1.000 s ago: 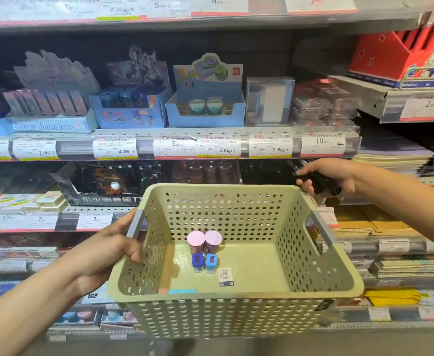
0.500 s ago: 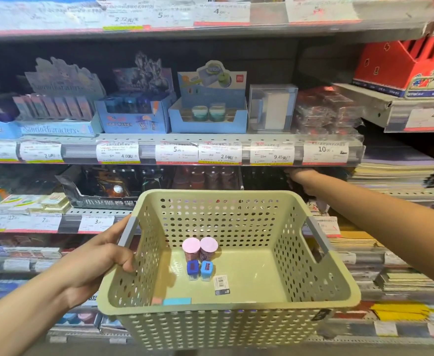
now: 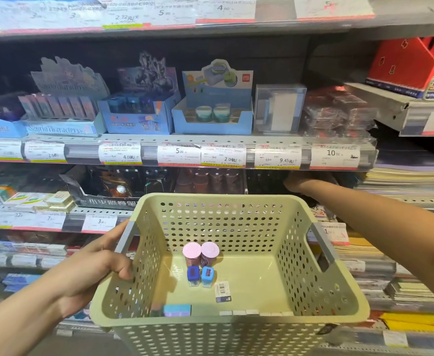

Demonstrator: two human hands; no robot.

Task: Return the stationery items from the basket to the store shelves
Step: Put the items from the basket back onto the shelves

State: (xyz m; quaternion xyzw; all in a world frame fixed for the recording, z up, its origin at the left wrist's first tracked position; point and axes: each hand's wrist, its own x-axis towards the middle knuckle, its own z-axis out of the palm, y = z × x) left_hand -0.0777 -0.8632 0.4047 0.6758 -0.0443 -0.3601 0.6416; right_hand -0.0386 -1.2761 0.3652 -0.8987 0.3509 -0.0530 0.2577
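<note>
Reaching under the shelf, the right hand hides its fingers, grip unknowable; the left hand clasping the basket should keep it level

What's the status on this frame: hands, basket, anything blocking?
Left hand grips basket handle. Right hand reaches into the second shelf, fingers hidden. Two pink-capped tubes and two blue sharpeners in basket. Nothing blocking.
</note>
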